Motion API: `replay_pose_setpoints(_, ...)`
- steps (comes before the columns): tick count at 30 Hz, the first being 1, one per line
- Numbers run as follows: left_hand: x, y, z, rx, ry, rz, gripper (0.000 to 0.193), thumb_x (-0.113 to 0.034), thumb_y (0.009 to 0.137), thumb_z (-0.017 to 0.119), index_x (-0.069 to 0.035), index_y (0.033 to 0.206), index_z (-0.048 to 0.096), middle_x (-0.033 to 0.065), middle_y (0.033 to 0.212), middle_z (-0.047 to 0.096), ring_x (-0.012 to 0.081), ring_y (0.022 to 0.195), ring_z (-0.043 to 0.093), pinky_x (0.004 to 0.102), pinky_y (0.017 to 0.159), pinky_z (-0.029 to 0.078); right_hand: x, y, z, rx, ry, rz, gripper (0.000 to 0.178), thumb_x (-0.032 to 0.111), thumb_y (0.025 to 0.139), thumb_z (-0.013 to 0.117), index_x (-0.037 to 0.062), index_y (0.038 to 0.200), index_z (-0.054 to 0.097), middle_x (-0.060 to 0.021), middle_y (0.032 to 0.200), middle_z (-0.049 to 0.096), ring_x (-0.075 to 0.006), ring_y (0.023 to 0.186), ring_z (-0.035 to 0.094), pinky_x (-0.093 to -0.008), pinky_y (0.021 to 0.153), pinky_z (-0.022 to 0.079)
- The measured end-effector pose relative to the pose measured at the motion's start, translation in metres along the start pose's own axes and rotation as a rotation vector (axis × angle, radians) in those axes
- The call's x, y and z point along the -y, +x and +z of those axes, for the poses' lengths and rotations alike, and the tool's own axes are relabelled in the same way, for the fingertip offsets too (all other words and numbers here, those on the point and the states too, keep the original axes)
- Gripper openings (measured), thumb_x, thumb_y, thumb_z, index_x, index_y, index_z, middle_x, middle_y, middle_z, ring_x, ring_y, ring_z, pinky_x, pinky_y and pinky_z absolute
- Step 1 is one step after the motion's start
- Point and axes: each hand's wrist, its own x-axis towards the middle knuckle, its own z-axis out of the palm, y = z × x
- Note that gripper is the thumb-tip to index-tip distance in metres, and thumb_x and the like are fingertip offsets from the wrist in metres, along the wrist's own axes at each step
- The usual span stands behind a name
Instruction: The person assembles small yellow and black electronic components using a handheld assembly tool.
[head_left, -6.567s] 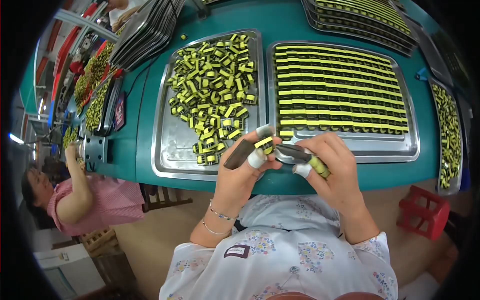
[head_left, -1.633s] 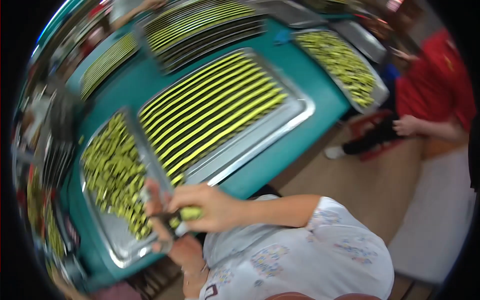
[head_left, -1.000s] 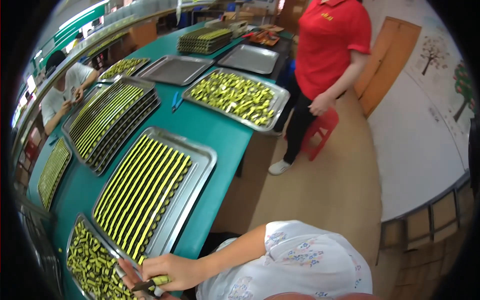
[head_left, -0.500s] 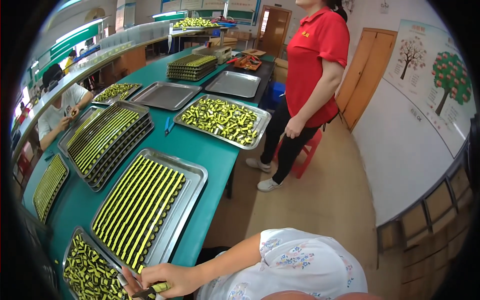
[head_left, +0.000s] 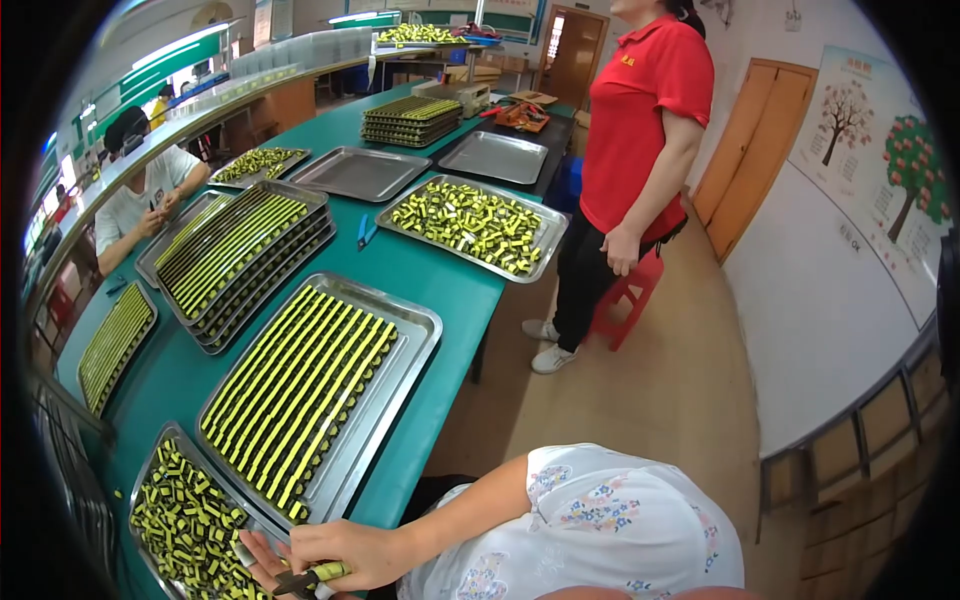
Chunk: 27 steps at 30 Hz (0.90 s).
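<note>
At the lower edge my right hand (head_left: pixel 352 556) is closed round a small tool (head_left: pixel 326 573) with a yellow-green grip and a dark end, perhaps cutters. My left hand (head_left: pixel 264 562) meets it there, with white wraps on its fingers; the fingers are bent near the tool's dark end, and what they hold is hidden. Just beyond lies a tray of loose yellow-and-black blocks (head_left: pixel 190 515), partly behind my left hand. Farther up, a metal tray (head_left: pixel 400 375) carries straight rows of the same small blocks (head_left: pixel 300 385).
Stacked trays of rows (head_left: pixel 240 260) stand at the left, near a seated person (head_left: pixel 150 200). A tray of loose blocks (head_left: pixel 470 225) overhangs the green table's (head_left: pixel 455 330) right edge. Blue-handled cutters (head_left: pixel 366 232) lie beside it. A person in red (head_left: pixel 640 130) stands by a red stool (head_left: pixel 630 300).
The whole scene has shifted slightly right and up in the picture. My hands stay together at the lower edge, the tool still in my right hand.
</note>
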Motion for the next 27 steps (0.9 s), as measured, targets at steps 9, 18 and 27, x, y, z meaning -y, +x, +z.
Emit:
replay_pose_setpoints(9, -0.005, 0.002, 0.018, -0.112, -0.032, -0.286, 0.071, -0.054, 0.096, 0.026, -0.002, 0.144, 0.026, 0.0155, 0.149, 0.029, 0.034, 0.136, 0.028, 0.0442, 0.113, 0.022, 0.002, 0.007, -0.017, 0.132, 0.048, 0.069, 0.024, 0.001, 0.067, 0.062, 0.0008, 0.089, 0.052, -0.0121, 0.085, 0.049, -0.0307, 0.081, 0.054, -0.0372, 0.069, 0.043)
replay_pose_setpoints(18, 0.03, -0.012, -0.011, 0.006, -0.6, -0.402, 0.066, -0.049, 0.097, 0.025, -0.004, 0.145, 0.023, 0.016, 0.147, 0.031, 0.0288, 0.137, 0.029, 0.0421, 0.113, 0.023, 0.004, 0.011, -0.031, 0.173, -0.252, -0.109, 0.038, 0.001, 0.062, 0.07, 0.0069, 0.097, 0.057, -0.0086, 0.094, 0.05, -0.0311, 0.084, 0.056, -0.0398, 0.069, 0.046)
replay_pose_setpoints(27, 0.055, -0.026, -0.053, 0.144, -0.921, -0.569, 0.058, -0.039, 0.096, 0.028, -0.006, 0.144, 0.025, 0.0172, 0.144, 0.033, 0.0272, 0.134, 0.034, 0.0402, 0.111, 0.028, -0.005, 0.01, -0.028, 0.193, -0.23, -0.357, 0.03, 0.009, 0.068, 0.073, 0.0053, 0.094, 0.058, -0.0078, 0.094, 0.053, -0.0271, 0.084, 0.055, -0.0392, 0.07, 0.046)
